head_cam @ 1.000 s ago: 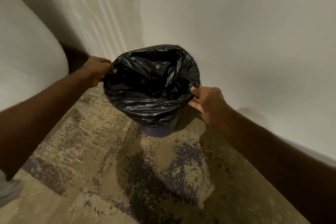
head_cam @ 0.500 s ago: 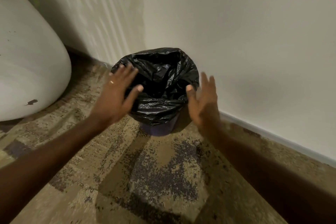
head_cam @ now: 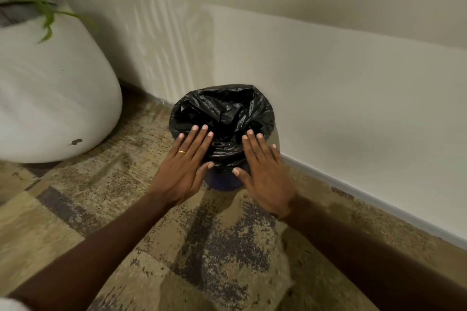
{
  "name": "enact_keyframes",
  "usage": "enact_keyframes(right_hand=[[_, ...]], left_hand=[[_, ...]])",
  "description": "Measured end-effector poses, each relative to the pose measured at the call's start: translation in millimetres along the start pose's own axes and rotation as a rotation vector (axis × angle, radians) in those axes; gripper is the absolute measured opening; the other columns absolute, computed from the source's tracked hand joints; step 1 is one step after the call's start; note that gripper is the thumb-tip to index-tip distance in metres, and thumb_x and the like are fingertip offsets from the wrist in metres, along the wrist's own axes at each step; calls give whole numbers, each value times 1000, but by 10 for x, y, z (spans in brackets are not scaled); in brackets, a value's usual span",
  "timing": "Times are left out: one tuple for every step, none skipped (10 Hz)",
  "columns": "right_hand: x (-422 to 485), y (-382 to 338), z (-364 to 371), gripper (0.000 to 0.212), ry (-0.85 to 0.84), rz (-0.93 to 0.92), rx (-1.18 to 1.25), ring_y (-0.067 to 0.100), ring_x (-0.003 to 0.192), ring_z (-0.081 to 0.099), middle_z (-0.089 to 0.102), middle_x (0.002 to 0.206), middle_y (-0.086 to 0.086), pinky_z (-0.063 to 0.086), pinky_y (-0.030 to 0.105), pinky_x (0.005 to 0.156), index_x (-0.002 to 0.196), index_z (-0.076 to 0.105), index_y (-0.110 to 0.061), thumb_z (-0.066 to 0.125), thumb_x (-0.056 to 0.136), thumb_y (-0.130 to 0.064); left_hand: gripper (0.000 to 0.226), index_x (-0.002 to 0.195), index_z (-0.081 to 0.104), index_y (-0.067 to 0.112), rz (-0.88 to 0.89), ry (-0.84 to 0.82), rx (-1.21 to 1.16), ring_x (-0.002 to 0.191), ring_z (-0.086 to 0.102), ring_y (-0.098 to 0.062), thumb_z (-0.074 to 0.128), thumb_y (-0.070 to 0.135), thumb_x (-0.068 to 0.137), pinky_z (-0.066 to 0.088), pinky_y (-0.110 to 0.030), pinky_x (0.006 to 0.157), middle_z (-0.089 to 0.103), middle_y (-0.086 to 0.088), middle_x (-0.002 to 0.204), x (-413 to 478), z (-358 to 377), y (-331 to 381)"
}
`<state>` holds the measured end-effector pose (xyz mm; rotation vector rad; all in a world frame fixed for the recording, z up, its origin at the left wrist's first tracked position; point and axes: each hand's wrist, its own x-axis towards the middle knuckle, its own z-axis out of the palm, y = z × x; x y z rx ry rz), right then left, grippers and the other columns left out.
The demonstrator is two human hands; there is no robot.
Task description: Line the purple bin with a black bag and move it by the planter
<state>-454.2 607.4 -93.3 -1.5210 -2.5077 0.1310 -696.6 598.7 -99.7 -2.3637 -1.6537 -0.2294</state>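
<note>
The purple bin (head_cam: 223,182) stands on the carpet against the wall, only a strip of its lower side showing. A black bag (head_cam: 225,113) lines it and folds over its rim, crumpled inside. My left hand (head_cam: 184,166) and my right hand (head_cam: 265,171) hover flat, palms down, fingers spread, in front of the bin on its near side; neither holds anything. The big white planter (head_cam: 50,98) with green leaves sits to the left of the bin, a carpet gap between them.
A white wall (head_cam: 328,83) with a grey baseboard (head_cam: 353,194) runs behind the bin to the right. Patterned beige and purple carpet (head_cam: 202,247) covers the floor in front. The planter has a dark chip low on its side.
Both hands let go of the bag's rim, opened flat and drew back toward me. The view pulled away, so the bin looks smaller and more of the planter shows.
</note>
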Motion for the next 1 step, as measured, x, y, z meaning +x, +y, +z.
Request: enact_keyframes(right_hand=[[-96,22,-345,73,-7,35,2,19,153,-15,-14,167,3,1,43,126,160,-8,-15,13,104,-57]], left_hand=[[67,163,6,8,-39,-4,-4,159,-8,-21,20,44,109,8,-44,129,-2,-8,172,16,-366,109]])
